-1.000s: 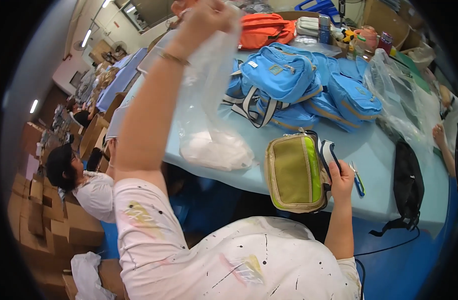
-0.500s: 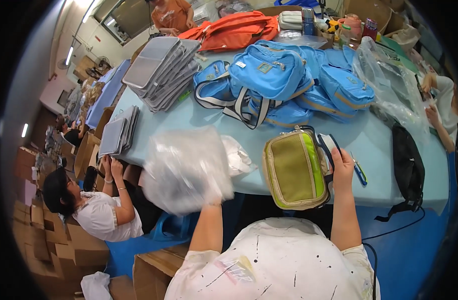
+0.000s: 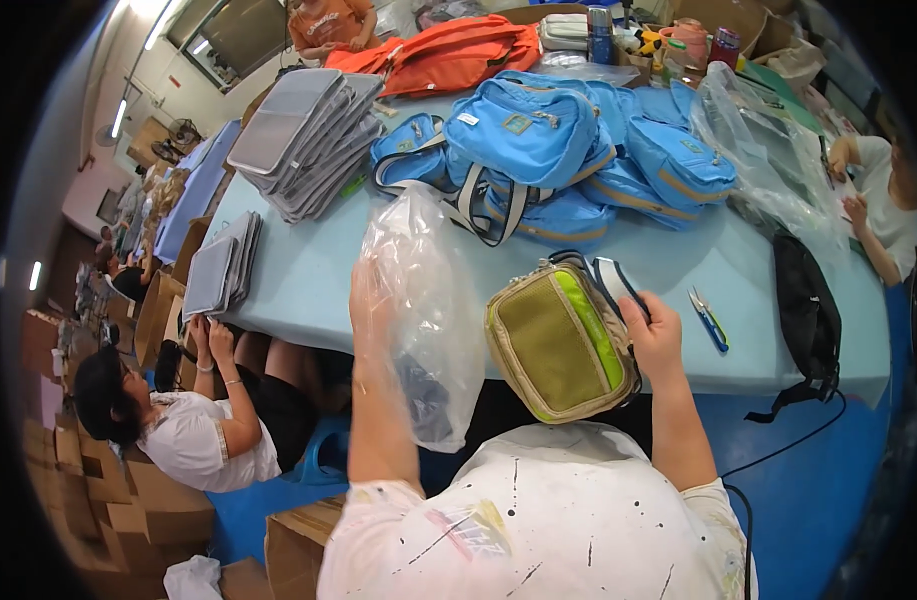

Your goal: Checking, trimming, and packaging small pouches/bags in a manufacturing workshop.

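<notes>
My right hand (image 3: pixel 655 335) is closed round the dark strap with a white band (image 3: pixel 614 282) of a small olive and lime-green bag (image 3: pixel 550 345). The bag hangs tilted at the table's near edge, its front panel toward me. My left hand (image 3: pixel 372 292) is raised on the left and grips a clear plastic bag (image 3: pixel 433 320), its fingers partly hidden by the film. The plastic hangs long and loose, from the blue bags down past the table edge. Blue-handled thread snips (image 3: pixel 709 320) lie on the table to the right of my right hand.
Blue bags (image 3: pixel 523 135) are heaped mid-table, with orange fabric (image 3: pixel 448 60) behind. Grey flat pouches (image 3: pixel 303 140) are stacked at left. A black pouch (image 3: pixel 806 305) hangs over the right edge. One co-worker (image 3: pixel 193 430) sits at left; another (image 3: pixel 878 200) is at right.
My left hand has risen and gone left; the plastic bag, bunched and blurred before, now hangs lengthwise. The green bag has tilted and come slightly left and nearer with my right hand.
</notes>
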`<action>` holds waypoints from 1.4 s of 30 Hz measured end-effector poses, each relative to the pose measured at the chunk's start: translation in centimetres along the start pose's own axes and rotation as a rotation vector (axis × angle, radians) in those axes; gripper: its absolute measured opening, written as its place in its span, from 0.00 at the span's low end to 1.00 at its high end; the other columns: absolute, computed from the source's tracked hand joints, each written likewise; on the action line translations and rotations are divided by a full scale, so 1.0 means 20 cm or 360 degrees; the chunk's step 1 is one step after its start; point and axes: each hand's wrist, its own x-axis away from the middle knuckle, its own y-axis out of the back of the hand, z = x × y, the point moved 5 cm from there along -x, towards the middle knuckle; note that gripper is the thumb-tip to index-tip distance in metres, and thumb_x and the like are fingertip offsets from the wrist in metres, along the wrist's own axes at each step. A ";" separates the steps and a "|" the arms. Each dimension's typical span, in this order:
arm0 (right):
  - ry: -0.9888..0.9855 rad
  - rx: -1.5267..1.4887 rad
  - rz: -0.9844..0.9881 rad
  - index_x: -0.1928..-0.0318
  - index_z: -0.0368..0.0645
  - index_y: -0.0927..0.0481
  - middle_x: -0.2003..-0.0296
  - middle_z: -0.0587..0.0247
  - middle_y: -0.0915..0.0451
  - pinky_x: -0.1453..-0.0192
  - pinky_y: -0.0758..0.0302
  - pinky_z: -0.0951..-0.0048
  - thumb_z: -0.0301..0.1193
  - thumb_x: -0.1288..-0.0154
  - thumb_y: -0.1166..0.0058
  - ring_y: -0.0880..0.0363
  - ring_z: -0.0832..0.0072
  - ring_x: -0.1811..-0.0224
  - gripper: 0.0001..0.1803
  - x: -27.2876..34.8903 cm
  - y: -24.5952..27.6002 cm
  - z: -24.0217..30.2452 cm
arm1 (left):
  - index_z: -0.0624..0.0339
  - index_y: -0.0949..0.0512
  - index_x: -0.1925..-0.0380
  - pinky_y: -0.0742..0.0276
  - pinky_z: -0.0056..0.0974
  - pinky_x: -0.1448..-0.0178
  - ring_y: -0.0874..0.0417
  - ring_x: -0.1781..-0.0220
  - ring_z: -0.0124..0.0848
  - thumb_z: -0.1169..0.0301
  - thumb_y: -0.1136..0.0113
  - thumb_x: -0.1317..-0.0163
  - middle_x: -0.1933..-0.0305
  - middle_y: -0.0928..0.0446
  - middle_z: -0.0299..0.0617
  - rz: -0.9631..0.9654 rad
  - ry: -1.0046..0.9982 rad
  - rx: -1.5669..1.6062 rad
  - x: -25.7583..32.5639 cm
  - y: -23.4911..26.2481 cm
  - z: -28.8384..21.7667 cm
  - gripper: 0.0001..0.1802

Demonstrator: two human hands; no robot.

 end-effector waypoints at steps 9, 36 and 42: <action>0.1076 0.0682 0.0247 0.51 0.51 0.21 0.83 0.65 0.27 0.77 0.31 0.67 0.29 0.53 0.38 0.29 0.67 0.83 0.23 0.09 -0.25 0.29 | 0.60 0.37 0.38 0.39 0.46 0.34 0.35 0.35 0.50 0.75 0.47 0.42 0.36 0.38 0.56 0.0318 -0.1236 -0.1641 0.21 -0.56 0.24 0.29; 0.1175 0.0820 0.0067 0.70 0.53 0.21 0.83 0.69 0.29 0.78 0.34 0.67 0.28 0.53 0.38 0.28 0.69 0.81 0.07 0.01 -0.31 0.24 | 0.59 0.23 0.56 0.31 0.46 0.43 0.23 0.51 0.47 0.68 0.50 0.43 0.57 0.21 0.50 0.0115 -0.0993 -0.3490 -0.22 0.00 0.04 0.16; 0.1129 0.0933 0.0026 0.70 0.53 0.20 0.83 0.69 0.28 0.78 0.32 0.68 0.28 0.53 0.39 0.26 0.69 0.80 0.08 -0.05 -0.32 0.24 | 0.56 0.21 0.59 0.31 0.43 0.43 0.21 0.51 0.44 0.63 0.43 0.46 0.57 0.20 0.46 0.0207 -0.1134 -0.3882 -0.32 -0.08 -0.28 0.16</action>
